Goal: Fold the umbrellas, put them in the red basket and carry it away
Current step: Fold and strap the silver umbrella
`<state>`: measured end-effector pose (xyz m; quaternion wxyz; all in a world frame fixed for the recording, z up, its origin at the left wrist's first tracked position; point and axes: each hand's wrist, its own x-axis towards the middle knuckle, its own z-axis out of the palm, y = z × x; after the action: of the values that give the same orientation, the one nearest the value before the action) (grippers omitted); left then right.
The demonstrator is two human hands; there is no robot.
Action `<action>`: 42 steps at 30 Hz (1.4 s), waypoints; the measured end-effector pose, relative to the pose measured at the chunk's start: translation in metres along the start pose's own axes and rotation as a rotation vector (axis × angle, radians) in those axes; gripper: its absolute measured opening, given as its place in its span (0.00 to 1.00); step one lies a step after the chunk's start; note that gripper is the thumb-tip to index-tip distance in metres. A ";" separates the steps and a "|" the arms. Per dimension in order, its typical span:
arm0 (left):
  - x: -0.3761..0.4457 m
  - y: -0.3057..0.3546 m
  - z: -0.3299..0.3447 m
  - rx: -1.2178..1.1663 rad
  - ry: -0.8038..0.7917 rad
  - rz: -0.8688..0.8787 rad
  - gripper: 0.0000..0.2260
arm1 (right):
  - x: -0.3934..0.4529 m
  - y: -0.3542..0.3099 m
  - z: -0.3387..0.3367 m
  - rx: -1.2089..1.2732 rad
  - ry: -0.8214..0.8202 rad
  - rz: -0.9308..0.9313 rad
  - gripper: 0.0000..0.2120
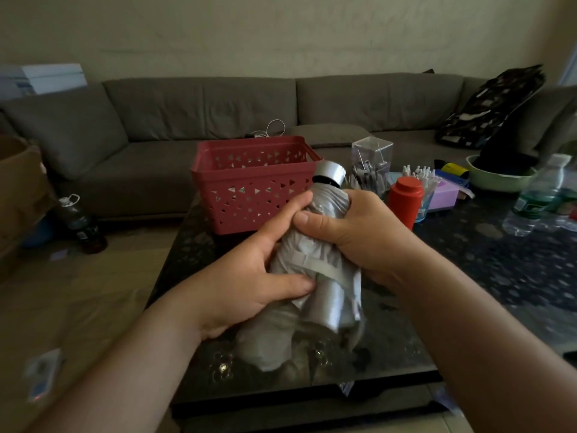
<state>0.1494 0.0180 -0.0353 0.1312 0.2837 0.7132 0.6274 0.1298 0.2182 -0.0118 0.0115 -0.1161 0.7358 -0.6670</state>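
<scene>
While both hands clasped the silver folded umbrella above the table, left hand low, right hand higher, its long axis pointed away toward the red basket just beyond.

We can read no text, brand, number or sign anywhere here. The green label on the water bottle at the right of the desk is too blurred for us to make out, and so is the label on the dark bottle standing on the floor.
</scene>
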 end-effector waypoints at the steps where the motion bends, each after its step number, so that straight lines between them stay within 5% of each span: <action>1: 0.001 -0.001 0.002 0.071 0.044 -0.033 0.45 | 0.000 0.000 0.002 -0.087 0.047 0.007 0.13; 9: 0.003 -0.011 0.015 0.168 0.174 0.026 0.47 | 0.000 -0.003 0.008 -0.176 0.100 -0.053 0.13; 12: 0.003 -0.013 0.012 0.144 0.174 0.073 0.45 | 0.002 -0.001 0.003 -0.109 0.093 -0.054 0.23; 14: 0.002 -0.014 0.010 0.146 0.204 0.092 0.45 | 0.004 -0.001 -0.004 -0.174 0.264 -0.120 0.27; 17: 0.003 -0.014 0.006 0.157 0.254 0.120 0.46 | -0.001 -0.006 -0.011 -0.199 0.483 -0.338 0.08; 20: 0.004 -0.014 0.005 0.134 0.317 0.153 0.45 | -0.010 -0.006 -0.009 -0.367 0.294 -0.396 0.02; 24: 0.006 -0.013 0.007 0.133 0.394 0.182 0.43 | -0.013 0.004 0.002 -0.521 0.129 -0.238 0.14; 31: 0.003 -0.015 0.004 0.083 0.321 0.162 0.43 | -0.013 -0.003 0.006 -0.143 0.192 -0.134 0.02; 37: -0.003 -0.019 0.001 0.042 0.227 0.163 0.45 | -0.006 0.001 -0.004 0.462 -0.126 0.361 0.11; 39: -0.003 -0.019 0.002 0.007 0.211 0.162 0.45 | -0.004 0.005 -0.002 0.499 -0.156 0.350 0.10; 42: -0.002 -0.018 0.000 -0.026 0.235 0.161 0.43 | -0.003 0.006 -0.002 0.300 0.074 0.082 0.06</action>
<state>0.1466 0.0164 -0.0533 -0.0004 0.2627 0.6905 0.6739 0.1312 0.2211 -0.0181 0.0288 -0.0582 0.6319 -0.7723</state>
